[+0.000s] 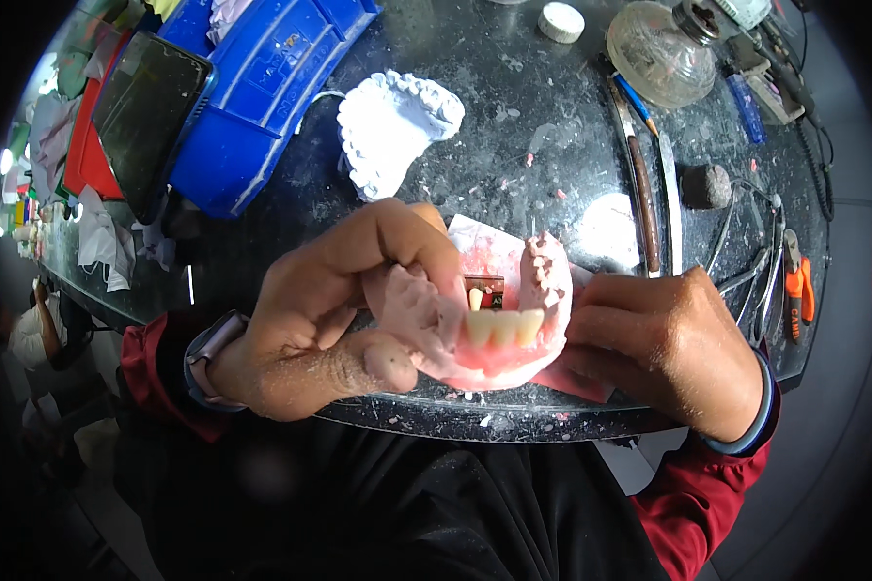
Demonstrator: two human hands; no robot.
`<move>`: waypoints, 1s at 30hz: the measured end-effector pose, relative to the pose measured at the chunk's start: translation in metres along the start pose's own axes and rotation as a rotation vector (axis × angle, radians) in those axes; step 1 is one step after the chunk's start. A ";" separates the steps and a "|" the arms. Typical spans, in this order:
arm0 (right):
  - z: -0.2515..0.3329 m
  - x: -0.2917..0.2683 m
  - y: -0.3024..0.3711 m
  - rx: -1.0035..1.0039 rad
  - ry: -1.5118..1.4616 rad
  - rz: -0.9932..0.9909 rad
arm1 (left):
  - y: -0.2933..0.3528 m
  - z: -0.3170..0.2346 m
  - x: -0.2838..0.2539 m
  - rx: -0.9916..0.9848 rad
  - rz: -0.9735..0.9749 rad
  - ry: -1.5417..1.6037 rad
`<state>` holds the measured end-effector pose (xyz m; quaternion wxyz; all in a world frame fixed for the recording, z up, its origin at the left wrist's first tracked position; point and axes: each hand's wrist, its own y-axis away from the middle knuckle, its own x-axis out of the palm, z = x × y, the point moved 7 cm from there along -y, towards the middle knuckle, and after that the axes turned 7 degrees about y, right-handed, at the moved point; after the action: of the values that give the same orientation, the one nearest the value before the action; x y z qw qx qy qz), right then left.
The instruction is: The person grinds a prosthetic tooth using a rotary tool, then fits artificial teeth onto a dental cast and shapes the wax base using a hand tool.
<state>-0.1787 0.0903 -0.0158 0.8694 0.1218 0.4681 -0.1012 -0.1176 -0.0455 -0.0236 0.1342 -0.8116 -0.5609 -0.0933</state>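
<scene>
A pinkish dental model [412, 315] is held up over the near edge of the bench. Several front teeth [504, 329] are set in pink wax along its front. My left hand [334, 305] grips the model's left side, fingers over the top and thumb in front. Closed against its right side is my right hand [649, 334], with the fingertips hidden. Behind the model, a small loose tooth [475, 298] shows by a dark brown strip [486, 283]. Part of a pink sheet [576, 382] shows below the model.
Farther back lies a white plaster dental model [388, 126]. Blue bins [262, 107] stand at the left. To the right are a glass burner [661, 58], a brown-handled knife [641, 194], pliers [770, 252] and orange-handled cutters [799, 286]. A white round lid [560, 21] sits at the back.
</scene>
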 end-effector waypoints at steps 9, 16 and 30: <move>0.023 0.004 0.009 -0.121 0.339 -0.011 | -0.001 -0.005 0.006 -0.004 -0.015 0.049; -0.001 -0.028 0.000 0.021 -0.340 -0.236 | -0.002 -0.004 0.007 -0.042 -0.145 0.044; -0.001 -0.031 -0.004 -0.124 -0.922 -0.626 | 0.000 0.002 0.011 -0.067 0.012 0.040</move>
<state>-0.1978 0.0884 0.0095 0.9181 -0.1314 0.0582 -0.3694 -0.1139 -0.0355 -0.0223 0.1187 -0.8171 -0.5497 -0.1271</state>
